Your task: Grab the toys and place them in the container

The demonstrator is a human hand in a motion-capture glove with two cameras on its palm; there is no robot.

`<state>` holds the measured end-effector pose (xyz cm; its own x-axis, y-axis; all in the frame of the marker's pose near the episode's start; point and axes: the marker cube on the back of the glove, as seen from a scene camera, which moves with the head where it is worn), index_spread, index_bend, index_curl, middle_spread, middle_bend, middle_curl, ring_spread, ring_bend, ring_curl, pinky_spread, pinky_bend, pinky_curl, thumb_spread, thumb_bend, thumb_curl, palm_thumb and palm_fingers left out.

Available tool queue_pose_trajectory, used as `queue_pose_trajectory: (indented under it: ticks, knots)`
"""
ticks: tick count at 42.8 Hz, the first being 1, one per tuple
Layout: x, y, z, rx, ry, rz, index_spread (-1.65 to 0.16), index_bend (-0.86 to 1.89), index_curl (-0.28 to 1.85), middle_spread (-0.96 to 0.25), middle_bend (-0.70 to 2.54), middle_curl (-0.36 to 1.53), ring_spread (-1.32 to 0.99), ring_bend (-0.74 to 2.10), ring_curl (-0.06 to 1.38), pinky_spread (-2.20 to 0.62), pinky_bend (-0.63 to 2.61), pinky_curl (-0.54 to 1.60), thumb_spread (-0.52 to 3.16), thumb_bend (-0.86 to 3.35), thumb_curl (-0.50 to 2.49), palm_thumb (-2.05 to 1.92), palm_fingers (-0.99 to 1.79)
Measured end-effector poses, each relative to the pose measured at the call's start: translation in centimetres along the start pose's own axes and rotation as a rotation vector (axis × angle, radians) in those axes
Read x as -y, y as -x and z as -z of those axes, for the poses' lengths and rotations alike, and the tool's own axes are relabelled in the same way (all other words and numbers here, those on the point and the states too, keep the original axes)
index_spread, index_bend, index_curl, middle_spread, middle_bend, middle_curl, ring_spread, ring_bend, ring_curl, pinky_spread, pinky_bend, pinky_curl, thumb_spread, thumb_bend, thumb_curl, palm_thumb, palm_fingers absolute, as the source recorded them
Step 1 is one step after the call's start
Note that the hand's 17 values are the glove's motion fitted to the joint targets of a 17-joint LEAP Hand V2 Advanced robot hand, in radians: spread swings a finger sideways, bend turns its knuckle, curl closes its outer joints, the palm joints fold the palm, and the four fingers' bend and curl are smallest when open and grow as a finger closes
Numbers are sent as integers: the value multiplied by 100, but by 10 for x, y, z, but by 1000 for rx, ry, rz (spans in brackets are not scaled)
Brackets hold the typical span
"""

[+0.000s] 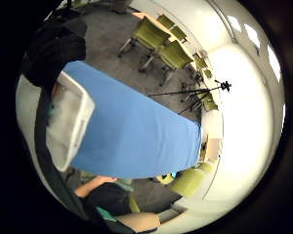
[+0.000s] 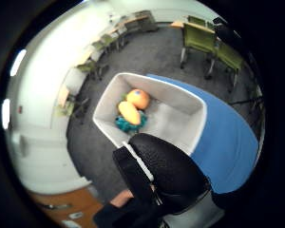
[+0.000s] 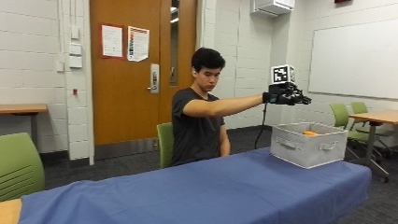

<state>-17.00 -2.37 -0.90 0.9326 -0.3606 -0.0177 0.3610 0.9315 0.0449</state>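
Toys (image 2: 131, 112) are lying together in one end of the pale fabric container (image 3: 309, 148), which is sitting at the far end of the blue-covered bench (image 3: 205, 191); two are orange and rounded, resting on something teal. From the side only a sliver of orange is showing above the rim. The gloved right hand (image 3: 287, 96) is hovering high over the container at the end of an outstretched arm, touching nothing; its fingers look relaxed and spread rather than curled, and nothing is showing in them. Judging by their plump shapes, the toys are probably soft and light, so they should give under the fingers and be easy to pinch across the middle, with little risk of breaking or slipping. No toys are showing on the bench cloth, so the picking may be nearly finished, though part of the bench is cut off. What the teal thing is cannot be made out, nor whether more toys are lying under the orange ones. The person's bare hand is hidden below the bench edge.
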Motion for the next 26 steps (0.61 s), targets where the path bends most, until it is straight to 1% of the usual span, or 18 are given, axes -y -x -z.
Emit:
queue_pose_trajectory:
  ticks: [2,6,9,13,16,26]
  knots:
    - [-16,-22,-2,-47,5,-41,-19,24,46,-2,41,50,-20,80,27,-16,99,38,108,-10,39,-14,0]
    - [-40,-54,-8,-162,14,-225,-18,25,47,-2,40,49,-20,76,26,-15,97,37,108,-10,35,-14,0]
    - [-67,-83,-14,-173,15,-290,-17,25,48,-2,39,48,-20,73,25,-14,95,36,109,-10,32,-14,0]
    - [-95,-135,-27,-163,10,-346,-18,27,49,-3,38,48,-20,69,24,-14,93,35,109,-10,28,-15,1]
    - [-111,-159,-35,-147,12,-374,-18,27,49,-4,38,48,-20,66,23,-13,92,34,108,-10,26,-15,1]
    - [-136,-190,-50,-104,24,-400,-19,26,50,-5,36,47,-21,60,22,-13,87,33,108,-10,20,-15,2]
